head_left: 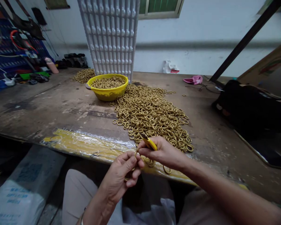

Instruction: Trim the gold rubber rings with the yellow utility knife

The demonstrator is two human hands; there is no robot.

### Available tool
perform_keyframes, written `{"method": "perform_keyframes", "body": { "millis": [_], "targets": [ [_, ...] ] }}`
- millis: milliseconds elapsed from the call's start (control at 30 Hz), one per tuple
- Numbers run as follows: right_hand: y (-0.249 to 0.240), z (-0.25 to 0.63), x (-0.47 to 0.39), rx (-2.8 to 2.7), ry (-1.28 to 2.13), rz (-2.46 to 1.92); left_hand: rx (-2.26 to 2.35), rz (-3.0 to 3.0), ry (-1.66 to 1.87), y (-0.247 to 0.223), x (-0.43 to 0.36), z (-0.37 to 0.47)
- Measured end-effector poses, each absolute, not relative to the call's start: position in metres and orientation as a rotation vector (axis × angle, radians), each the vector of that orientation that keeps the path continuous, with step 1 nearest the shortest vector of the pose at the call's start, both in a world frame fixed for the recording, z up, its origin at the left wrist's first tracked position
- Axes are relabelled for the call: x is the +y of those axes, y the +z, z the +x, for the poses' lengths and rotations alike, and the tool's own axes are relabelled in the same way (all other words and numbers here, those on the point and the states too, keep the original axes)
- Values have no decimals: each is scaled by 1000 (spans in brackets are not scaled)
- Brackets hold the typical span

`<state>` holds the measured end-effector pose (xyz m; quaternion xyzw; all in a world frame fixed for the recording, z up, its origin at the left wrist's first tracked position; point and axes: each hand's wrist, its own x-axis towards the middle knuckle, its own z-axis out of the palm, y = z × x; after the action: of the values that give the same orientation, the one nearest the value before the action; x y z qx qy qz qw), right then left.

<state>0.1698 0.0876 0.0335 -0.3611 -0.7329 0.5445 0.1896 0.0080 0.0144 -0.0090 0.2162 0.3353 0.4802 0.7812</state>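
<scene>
Item one: a small, round, brass-coloured ring (135, 153), apparently metal. Location: at the near edge of the brown, scuffed wooden tabletop (70, 103), pinched between thumb and fingers of the left hand (119, 173). We note at least one more ring within its curled lower fingers.

Item two: a yellow-handled cutter with a dark tip (152, 144), gripped in the right hand (165, 150); this hand's thumb and forefinger appear to meet the ring's upper rim.

Stock: a broad heap of similar brass-coloured rings (154, 114) beyond the hands; more fill a round yellow plastic basin (109, 94) beside it.

Handling, as we judge it: each ring light, stiff, hardly fragile; smooth and likely slippery, apt to roll if dropped. Hold: we favour a thumb-and-forefinger pinch across the band, leaving the opposite arc exposed. The cutter we take by its yellow body, well behind the dark tip. Whether its blade is extended, we cannot tell.
</scene>
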Motion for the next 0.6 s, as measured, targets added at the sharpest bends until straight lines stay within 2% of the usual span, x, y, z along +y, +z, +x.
{"method": "perform_keyframes", "body": {
  "millis": [233, 400, 600],
  "targets": [
    [31, 169, 66, -2617, 592, -1231, 879, 587, 1178, -6, 11, 8],
    [30, 166, 66, -2731, 357, -1337, 935, 643, 1197, -7, 11, 10],
    [32, 159, 59, -2738, 295, -1421, 967, 734, 1218, -7, 4, 0]
  ]
}}
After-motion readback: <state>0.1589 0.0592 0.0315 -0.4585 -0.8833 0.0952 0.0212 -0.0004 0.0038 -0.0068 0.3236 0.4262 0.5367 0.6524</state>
